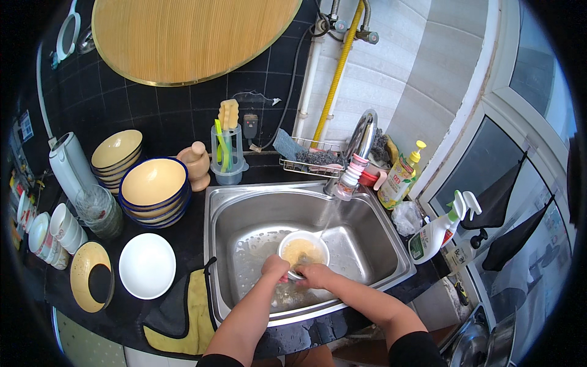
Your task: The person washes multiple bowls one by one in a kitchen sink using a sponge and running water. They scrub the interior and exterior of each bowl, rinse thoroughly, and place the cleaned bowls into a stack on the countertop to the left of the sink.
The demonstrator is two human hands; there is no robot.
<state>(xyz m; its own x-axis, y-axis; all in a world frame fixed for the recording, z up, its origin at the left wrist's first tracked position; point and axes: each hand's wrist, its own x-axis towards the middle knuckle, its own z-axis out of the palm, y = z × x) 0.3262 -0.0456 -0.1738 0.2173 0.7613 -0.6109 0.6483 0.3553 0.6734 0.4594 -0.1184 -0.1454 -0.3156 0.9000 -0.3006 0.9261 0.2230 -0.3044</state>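
In the steel sink there is one white bowl, near the middle of the basin, and it holds something pale yellow; what this is, I cannot tell. Water runs from the tap close behind it. The left hand is curled like a fist, closed on the bowl's near left edge. The right hand bends over the near right edge with its fingers pointing inward; they are partly hidden, so I cannot tell whether they grip something. Both forearms come from the lower edge and draw together at the bowl. On the counter at left are two stacks of cream bowls, one blue-rimmed and one dark-rimmed; how many each stack has is not clear. Before them lies one white dish. One mortar has one pestle in it. Beside it, one clear caddy contains green tools and a yellow sponge. One wire rack behind the sink carries grey scrubbers.
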